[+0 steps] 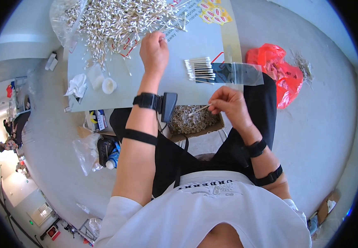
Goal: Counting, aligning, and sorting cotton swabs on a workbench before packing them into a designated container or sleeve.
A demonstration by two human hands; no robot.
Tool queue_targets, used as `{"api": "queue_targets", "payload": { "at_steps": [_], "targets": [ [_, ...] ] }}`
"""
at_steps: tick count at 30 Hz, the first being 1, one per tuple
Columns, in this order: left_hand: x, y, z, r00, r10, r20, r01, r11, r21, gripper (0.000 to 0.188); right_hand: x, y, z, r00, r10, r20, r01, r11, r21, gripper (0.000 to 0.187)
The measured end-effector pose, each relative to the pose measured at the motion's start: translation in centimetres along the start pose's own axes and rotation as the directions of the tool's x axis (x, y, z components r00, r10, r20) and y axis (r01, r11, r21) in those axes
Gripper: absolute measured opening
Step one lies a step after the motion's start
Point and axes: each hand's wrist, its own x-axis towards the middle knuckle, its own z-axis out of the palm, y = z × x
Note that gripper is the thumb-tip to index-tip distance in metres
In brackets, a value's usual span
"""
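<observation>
A large heap of cotton swabs [117, 25] covers the far left of the grey table [170, 89]. At the heap's near right edge is my left hand [154, 53], its fingers curled and pressed together; what they hold, if anything, cannot be made out. Over the near table edge, my right hand [232, 108] pinches a single cotton swab [200, 109] between thumb and fingers, its far end pointing left above an open box of swabs or scraps [193, 124]. Beyond that hand lies a neat row of swabs [199, 69], touching a clear plastic bag with a dark panel [232, 73].
Yellow-edged labels [216, 13] lie at the far right of the table. A small white round container [109, 85] and a crumpled tissue [77, 85] sit at its left. A red plastic bag [276, 74] stands on the floor to the right. Bottles and bags [106, 151] lie left of my legs.
</observation>
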Motion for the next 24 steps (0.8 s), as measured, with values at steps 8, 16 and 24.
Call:
{"api": "queue_targets", "payload": {
  "at_steps": [8,16,24],
  "targets": [
    [4.3,1.2,3.3,0.929,0.347,0.13,-0.37,0.883,0.288,0.014,-0.1,2.2,2.2,0.999,0.039,0.026,-0.033,0.984,-0.175,0.003],
    [5.5,2.2,4.3,0.896,0.402,0.186,-0.443,0.829,0.342,0.004,0.0,1.5,2.9,0.998,0.019,0.057,0.004,0.928,-0.372,0.007],
    [-1.1,5.6,4.0,0.879,0.14,0.456,-0.219,0.968,0.124,0.005,1.0,3.4,2.0,0.935,-0.345,0.085,0.313,0.684,-0.659,0.008]
  ]
}}
